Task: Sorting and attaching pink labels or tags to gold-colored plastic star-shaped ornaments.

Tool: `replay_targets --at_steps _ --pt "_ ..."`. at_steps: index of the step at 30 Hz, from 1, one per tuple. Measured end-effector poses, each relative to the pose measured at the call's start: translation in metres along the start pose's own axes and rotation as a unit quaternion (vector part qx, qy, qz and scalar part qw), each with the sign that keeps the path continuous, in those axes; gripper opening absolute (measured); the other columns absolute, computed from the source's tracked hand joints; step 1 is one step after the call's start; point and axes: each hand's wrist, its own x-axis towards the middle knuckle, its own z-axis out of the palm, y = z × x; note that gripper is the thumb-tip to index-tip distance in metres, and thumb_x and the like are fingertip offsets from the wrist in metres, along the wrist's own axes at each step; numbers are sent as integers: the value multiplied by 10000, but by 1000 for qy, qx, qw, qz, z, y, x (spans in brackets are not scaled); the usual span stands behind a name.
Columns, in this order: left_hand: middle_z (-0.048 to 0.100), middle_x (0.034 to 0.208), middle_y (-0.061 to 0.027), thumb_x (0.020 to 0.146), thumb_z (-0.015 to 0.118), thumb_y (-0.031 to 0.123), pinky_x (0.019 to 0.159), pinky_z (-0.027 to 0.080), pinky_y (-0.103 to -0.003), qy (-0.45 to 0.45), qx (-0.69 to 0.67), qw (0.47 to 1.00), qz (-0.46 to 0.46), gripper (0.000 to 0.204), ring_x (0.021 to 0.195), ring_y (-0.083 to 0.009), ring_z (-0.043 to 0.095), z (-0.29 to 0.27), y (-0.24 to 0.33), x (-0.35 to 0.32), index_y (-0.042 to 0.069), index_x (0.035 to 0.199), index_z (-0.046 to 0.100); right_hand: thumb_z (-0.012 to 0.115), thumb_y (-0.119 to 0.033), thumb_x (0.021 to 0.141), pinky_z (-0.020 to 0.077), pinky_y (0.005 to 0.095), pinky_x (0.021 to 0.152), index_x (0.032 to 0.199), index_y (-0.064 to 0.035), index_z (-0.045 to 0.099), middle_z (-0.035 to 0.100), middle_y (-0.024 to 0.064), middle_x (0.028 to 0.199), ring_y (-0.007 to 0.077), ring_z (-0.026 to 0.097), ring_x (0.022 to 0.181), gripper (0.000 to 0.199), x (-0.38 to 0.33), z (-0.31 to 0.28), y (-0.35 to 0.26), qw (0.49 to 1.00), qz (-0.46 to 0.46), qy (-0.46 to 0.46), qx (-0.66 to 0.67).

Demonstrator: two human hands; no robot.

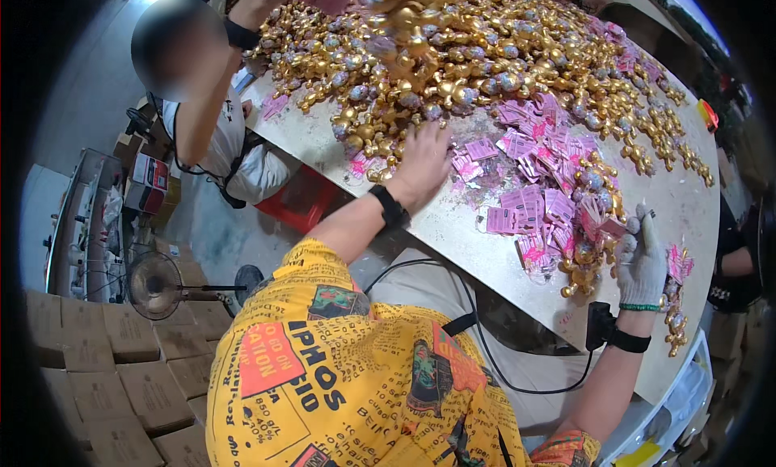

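Hundreds of small gold figurines (453, 55) are heaped across the far half of a pale worktable (485, 249), with a drift of pink printed cards (541, 200) spread between the heap and the near edge. The bare left hand (422, 164) is laid flat on the tabletop at the heap's near fringe, fingers spread open and touching a few loose figurines; nothing is gripped by it. The gloved right hand (643, 261) is held upright near the table's near right edge, its fingers curled about a small item (too small to be made out), just beside a cluster of figurines and cards.

A slip is judged most likely at that right edge: a few gold pieces (675, 321) already lie at the rim, and a sweep of the glove could send them off. Cards could also be scattered if the flat palm is dragged through them.

Open surface is found only in a bare strip along the near edge, between the two hands. A black cable (485, 354) hangs below it. Another person's arm (214, 87) reaches into the heap from the far left, so room there is shared.
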Motion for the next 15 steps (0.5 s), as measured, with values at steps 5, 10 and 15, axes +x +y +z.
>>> replay_targets --at_steps 5,10,15 --pt "496 1025 -144 700 605 116 947 283 -528 -36 37 998 34 411 1022 -291 472 20 -37 20 85 1100 522 481 -206 907 382 140 424 996 -73 552 557 -3 738 50 476 524 175 0 -2 -2 999 -11 -8 -37" --pt "537 935 -114 703 605 121 919 316 -474 -24 5 998 59 378 936 -271 520 -3 -35 32 73 1069 524 474 -196 910 383 154 424 1007 -64 549 554 6 744 61 471 525 181 1 -4 -2 999 -8 19 -25" --pt "597 903 -162 690 621 195 818 386 -428 80 -181 978 69 381 867 -323 554 -64 17 35 18 1019 550 463 -214 915 371 180 423 966 -73 556 549 -4 740 63 471 522 176 -7 12 -2 998 -20 23 -52"
